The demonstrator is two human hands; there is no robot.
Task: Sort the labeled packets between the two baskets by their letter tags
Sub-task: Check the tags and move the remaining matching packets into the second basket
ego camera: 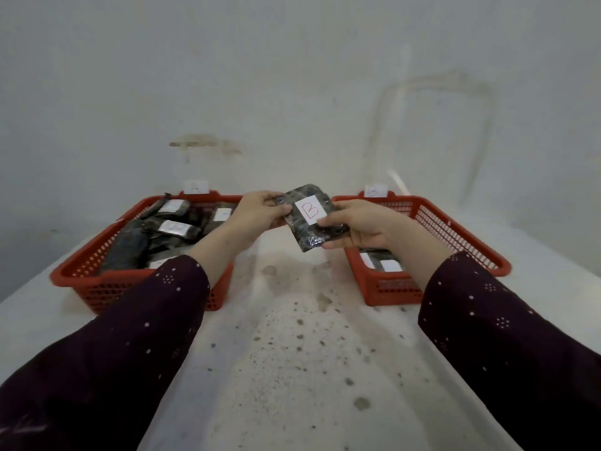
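A dark shiny packet (304, 229) with a white tag showing a red B (309, 210) is held up between the two red baskets. My left hand (257, 211) pinches its upper left edge. My right hand (361, 226) grips its lower right side. The left basket (97, 284), tagged A at its back rim, holds several dark packets with white tags (172, 227). The right basket (455, 236), tagged B at the back, holds a couple of packets (379, 260), partly hidden by my right forearm.
Both baskets stand on a white, speckled and stained table top (299, 346) against a pale wall (292, 76). Bare table lies between the baskets and toward me. My dark dotted sleeves cover the near corners.
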